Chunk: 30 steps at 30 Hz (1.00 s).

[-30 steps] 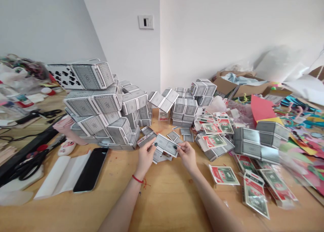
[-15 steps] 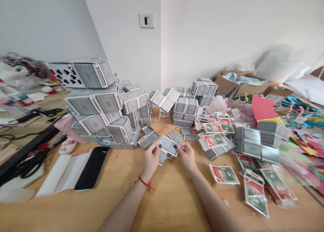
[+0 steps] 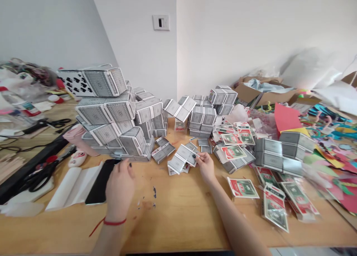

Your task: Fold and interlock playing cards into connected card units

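My right hand pinches the right end of a folded playing-card piece with a grey patterned back, held low over the table. Under and beside it lie other cards; a folded card piece rests just to the left. Apart from the cards, my left hand is at the edge of a black phone, back of the hand up, fingers loosely bent and partly hidden. Nothing shows in it. A red cord circles that wrist.
A tall stack of folded-card blocks stands at left, smaller stacks at centre back. Red and green card boxes lie at right, near joined card blocks. Black scissors and white paper lie left; a cardboard box sits behind.
My left hand has let go of the card piece and moved left and nearer me, to the phone. The right hand keeps its hold, with the card piece tilted differently.
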Tool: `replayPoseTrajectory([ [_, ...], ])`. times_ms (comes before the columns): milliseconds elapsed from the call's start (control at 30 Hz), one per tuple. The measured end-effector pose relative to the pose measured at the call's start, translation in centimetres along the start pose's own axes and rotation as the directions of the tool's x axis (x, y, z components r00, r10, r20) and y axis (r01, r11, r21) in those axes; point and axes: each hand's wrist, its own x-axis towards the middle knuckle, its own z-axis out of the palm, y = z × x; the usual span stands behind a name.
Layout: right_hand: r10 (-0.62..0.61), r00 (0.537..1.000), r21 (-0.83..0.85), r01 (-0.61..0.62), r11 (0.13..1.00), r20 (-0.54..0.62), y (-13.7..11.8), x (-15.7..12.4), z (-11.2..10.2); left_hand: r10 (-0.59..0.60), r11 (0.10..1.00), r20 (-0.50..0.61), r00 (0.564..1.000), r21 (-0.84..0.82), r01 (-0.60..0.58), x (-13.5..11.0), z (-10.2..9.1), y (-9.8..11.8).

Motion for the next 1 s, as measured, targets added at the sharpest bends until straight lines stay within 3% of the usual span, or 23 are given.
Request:
replayPoseTrajectory([
  [133, -0.014, 1.0, 0.009, 0.014, 1.0, -0.007, 0.4, 0.0, 0.0, -0.047, 0.984, -0.011, 0.999, 0.17, 0.048, -2.2, 1.5, -2.9],
  [200, -0.021, 1.0, 0.007, 0.021, 1.0, -0.009, 0.5, 0.0, 0.0, -0.139, 0.974, 0.022, 0.99, 0.186, 0.132, -2.9, 2.4, -3.4],
  [300, -0.019, 1.0, 0.006, 0.019, 1.0, -0.004, 0.5, -0.1, -0.1, -0.166, 0.971, 0.037, 0.985, 0.181, 0.157, -3.4, 3.1, -3.5],
  [433, -0.01, 1.0, 0.005, 0.01, 1.0, 0.005, 0.1, -0.2, -0.1, -0.174, 0.979, 0.031, 0.984, 0.11, 0.169, -3.5, 2.9, -3.2],
  [533, 0.002, 0.999, 0.005, -0.002, 1.0, 0.037, -0.2, -0.4, 0.0, -0.08, 0.989, -0.037, 0.996, -0.127, 0.075, -3.4, 2.9, -2.7],
  [567, 0.011, 0.998, 0.008, -0.012, 1.0, 0.056, -0.3, -0.5, 0.1, -0.071, 0.963, -0.035, 0.997, -0.264, 0.059, -3.3, 3.0, -2.3],
  [633, 0.036, 0.994, 0.011, -0.037, 0.999, 0.104, -0.5, -0.8, 0.4, -0.118, 0.837, 0.11, 0.987, -0.524, 0.158, -2.9, 3.5, -0.9],
  [700, 0.059, 0.986, 0.008, -0.061, 0.998, 0.158, -0.7, -1.2, 0.8, -0.075, 0.611, 0.318, 0.945, -0.735, 0.295, -2.4, 4.3, 1.1],
  [733, 0.067, 0.98, 0.006, -0.069, 0.998, 0.185, -0.8, -1.4, 1.0, -0.045, 0.506, 0.372, 0.927, -0.792, 0.342, -2.1, 4.6, 2.2],
  [867, 0.076, 0.96, -0.017, -0.075, 0.997, 0.27, -1.0, -2.0, 1.6, 0.115, 0.272, 0.531, 0.839, -0.829, 0.488, -0.6, 6.1, 6.9],
  [1000, 0.034, 0.975, -0.126, -0.007, 0.992, 0.218, -0.6, -1.6, 1.2, 0.183, 0.225, 0.518, 0.835, -0.849, 0.478, 1.0, 7.4, 9.2],
])
